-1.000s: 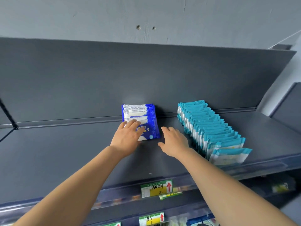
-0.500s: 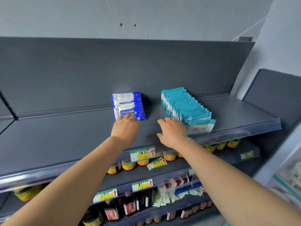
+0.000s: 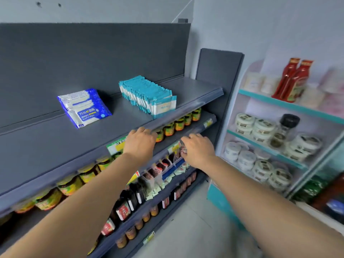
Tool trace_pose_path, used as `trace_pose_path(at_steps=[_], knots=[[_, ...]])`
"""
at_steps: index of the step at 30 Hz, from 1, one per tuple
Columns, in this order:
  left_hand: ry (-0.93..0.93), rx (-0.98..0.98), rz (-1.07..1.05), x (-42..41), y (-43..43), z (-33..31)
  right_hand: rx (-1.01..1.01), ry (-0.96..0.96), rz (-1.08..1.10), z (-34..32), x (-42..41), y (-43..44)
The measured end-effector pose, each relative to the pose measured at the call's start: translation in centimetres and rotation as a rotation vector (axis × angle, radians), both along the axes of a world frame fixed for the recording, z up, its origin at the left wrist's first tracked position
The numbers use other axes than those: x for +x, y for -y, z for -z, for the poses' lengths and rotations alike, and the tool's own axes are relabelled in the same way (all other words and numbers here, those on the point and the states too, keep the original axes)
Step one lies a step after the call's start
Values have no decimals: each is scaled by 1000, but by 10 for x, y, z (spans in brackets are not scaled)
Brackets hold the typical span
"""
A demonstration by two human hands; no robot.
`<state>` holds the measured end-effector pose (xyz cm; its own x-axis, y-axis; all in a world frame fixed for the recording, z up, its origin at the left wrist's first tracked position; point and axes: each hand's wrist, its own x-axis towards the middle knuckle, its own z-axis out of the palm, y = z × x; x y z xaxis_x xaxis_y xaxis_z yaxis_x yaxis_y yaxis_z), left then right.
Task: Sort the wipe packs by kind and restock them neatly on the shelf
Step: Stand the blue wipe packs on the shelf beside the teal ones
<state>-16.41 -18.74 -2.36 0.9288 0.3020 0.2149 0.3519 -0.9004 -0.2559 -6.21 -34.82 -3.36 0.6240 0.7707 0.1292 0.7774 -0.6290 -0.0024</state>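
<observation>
Blue-and-white soft film wipe packs (image 3: 84, 108) lie in a small slumped stack against the back edge of the dark grey metal top shelf (image 3: 55, 149), near its middle. Just to their right, apart from them, a row of teal-and-white film wipe packs (image 3: 149, 95) stands on edge, running from the back edge out to the front edge.

The left hand (image 3: 140, 144) is at the shelf's front edge with its fingers loosely curled and nothing in them; whether it touches the lip I cannot tell. The right hand (image 3: 198, 150) hangs lower, in front of the rim of the lower shelf (image 3: 208, 122). It looks empty, though blur hides its fingertips.

These packs look light, floppy and slick. The film will likely crinkle and slide, and the moist filling should give under pressure without harm. A pack is probably best taken across its flat faces, thumb on one side and fingers on the other, near the middle and not by a sealed end. The blue stack may fan apart unless both hands squeeze it from its two sides. The teal row looks apt to topple if its front pack is nudged.
</observation>
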Motion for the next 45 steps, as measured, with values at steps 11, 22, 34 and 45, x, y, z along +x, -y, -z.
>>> trace_pose_path(at_steps=[11,22,34,45], knots=[[-109,-39,398,23,163,36,-80,-109,456,37,-40,201],[-177,-104,653,68,368,86,-123,-205,729,60,-54,399],[-320,-235,770,112,546,154,-197,-382,890,134,-22,563],[-571,-308,871,207,651,262,-261,-566,991,229,57,662]])
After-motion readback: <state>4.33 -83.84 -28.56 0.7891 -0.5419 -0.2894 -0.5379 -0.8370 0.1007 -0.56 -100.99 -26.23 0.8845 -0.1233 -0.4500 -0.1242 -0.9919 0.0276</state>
